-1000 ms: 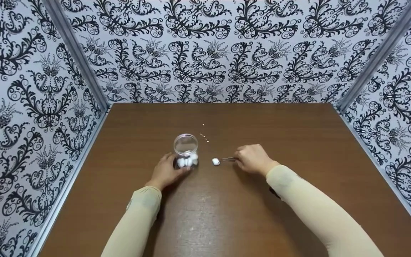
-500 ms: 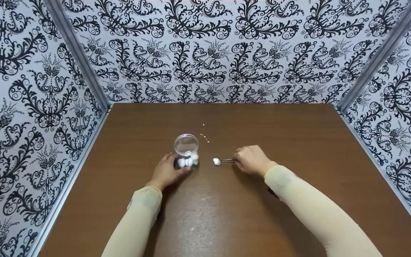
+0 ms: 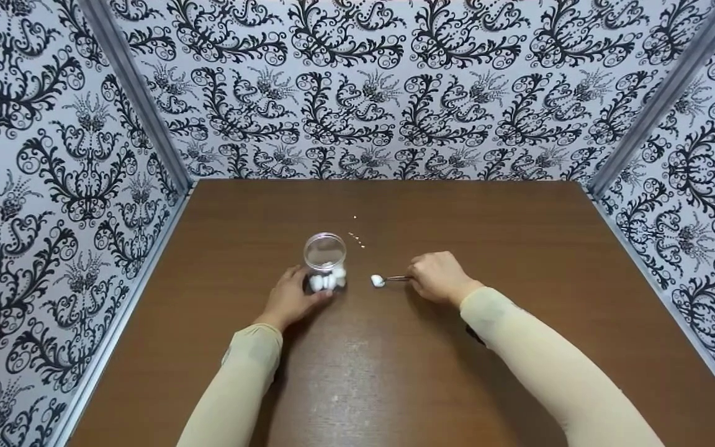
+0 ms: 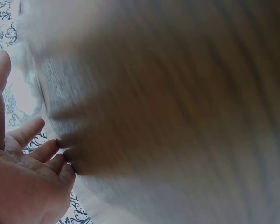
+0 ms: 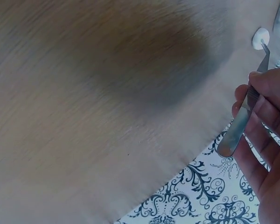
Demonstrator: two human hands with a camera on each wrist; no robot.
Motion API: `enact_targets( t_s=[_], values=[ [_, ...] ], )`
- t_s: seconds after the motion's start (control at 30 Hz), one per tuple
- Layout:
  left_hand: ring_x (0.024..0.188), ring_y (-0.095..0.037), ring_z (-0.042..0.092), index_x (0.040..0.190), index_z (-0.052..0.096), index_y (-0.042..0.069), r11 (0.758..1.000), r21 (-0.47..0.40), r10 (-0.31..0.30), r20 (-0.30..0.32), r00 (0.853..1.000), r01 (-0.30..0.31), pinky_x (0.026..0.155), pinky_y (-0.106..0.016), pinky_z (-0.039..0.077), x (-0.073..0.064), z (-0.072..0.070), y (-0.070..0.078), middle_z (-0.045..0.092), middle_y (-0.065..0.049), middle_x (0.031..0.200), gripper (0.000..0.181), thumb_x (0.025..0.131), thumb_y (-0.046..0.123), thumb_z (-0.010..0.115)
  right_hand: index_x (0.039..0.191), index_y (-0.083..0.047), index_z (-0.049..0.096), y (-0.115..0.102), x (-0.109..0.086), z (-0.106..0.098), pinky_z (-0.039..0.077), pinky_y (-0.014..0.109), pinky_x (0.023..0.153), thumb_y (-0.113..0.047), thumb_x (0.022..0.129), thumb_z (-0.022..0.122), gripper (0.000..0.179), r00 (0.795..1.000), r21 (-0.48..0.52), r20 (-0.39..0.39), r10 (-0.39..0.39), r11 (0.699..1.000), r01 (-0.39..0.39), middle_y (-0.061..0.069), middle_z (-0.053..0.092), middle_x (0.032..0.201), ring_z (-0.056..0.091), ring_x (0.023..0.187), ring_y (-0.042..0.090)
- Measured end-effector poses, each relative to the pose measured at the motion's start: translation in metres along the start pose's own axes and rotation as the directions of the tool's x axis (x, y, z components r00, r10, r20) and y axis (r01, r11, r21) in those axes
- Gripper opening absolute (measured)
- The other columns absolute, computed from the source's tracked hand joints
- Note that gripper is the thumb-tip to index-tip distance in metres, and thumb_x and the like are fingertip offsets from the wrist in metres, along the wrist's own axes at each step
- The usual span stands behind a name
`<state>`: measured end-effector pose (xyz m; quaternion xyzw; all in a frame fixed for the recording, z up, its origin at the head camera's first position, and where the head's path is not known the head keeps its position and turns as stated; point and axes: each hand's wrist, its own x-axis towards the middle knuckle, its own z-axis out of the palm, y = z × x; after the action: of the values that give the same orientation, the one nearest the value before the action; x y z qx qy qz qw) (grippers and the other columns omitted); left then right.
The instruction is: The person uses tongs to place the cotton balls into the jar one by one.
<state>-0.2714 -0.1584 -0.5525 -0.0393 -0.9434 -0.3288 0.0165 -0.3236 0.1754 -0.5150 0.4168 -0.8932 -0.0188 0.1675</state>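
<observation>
My left hand (image 3: pixel 290 295) holds a small clear jar (image 3: pixel 324 251) at its left side, thumb in front and fingers behind. Several white cotton balls (image 3: pixel 326 281) lie low inside the jar. In the left wrist view, the fingertips (image 4: pixel 60 156) reach down to the tabletop, and the jar shows as a pale blur. My right hand (image 3: pixel 441 276) pinches metal tweezers (image 5: pixel 238 123) between thumb and fingers. Their bent tips are at a single white cotton ball (image 3: pixel 377 281), which lies just right of the jar.
A few tiny white bits (image 3: pixel 357 239) are scattered on the brown wooden table (image 3: pixel 488 217) behind the jar. Patterned black-and-white walls (image 3: pixel 357 112) close off the back and both sides.
The tweezers have moved slightly left and their tips have come onto the single cotton ball, which has shifted a little. The left hand and the jar stay in place.
</observation>
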Motion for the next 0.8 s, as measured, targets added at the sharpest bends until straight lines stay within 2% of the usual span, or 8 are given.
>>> enact_targets(
  t_s=[0.37, 0.6, 0.8],
  values=[
    [0.132, -0.041, 0.045, 0.142, 0.054, 0.007, 1.0, -0.007, 0.001, -0.011, 1.0, -0.001, 0.106, -0.054, 0.036, 0.0, 0.001, 0.001, 0.046, -0.023, 0.145, 0.075, 0.083, 0.046, 0.079, 0.081, -0.015, 0.077, 0.01, -0.008, -0.012, 0.051, 0.043, 0.051, -0.017, 0.081, 0.073, 0.004, 1.0, 0.012, 0.005, 0.03, 0.999, -0.03, -0.003, 0.064, 0.074, 0.062, 0.062, 0.02],
    [0.131, -0.042, 0.045, 0.141, 0.054, 0.006, 1.0, -0.012, 0.008, -0.01, 1.0, -0.008, 0.106, -0.056, 0.036, -0.001, 0.001, -0.001, 0.046, -0.024, 0.145, 0.074, 0.083, 0.046, 0.079, 0.083, -0.014, 0.078, 0.021, -0.015, -0.019, 0.052, 0.042, 0.053, -0.012, 0.079, 0.075, 0.005, 0.998, 0.04, -0.027, 0.06, 0.997, -0.059, -0.003, 0.066, 0.076, 0.064, 0.065, 0.019],
    [0.137, -0.04, 0.038, 0.144, 0.051, 0.007, 0.999, -0.025, -0.02, 0.032, 0.999, 0.021, 0.109, -0.054, 0.032, -0.002, -0.001, 0.0, 0.039, -0.023, 0.151, 0.077, 0.085, 0.048, 0.077, 0.079, -0.016, 0.076, 0.03, -0.014, -0.028, 0.049, 0.045, 0.048, -0.013, 0.076, 0.074, 0.005, 0.994, 0.027, -0.087, 0.06, 0.998, -0.058, -0.004, 0.061, 0.071, 0.061, 0.059, 0.021]
  ],
)
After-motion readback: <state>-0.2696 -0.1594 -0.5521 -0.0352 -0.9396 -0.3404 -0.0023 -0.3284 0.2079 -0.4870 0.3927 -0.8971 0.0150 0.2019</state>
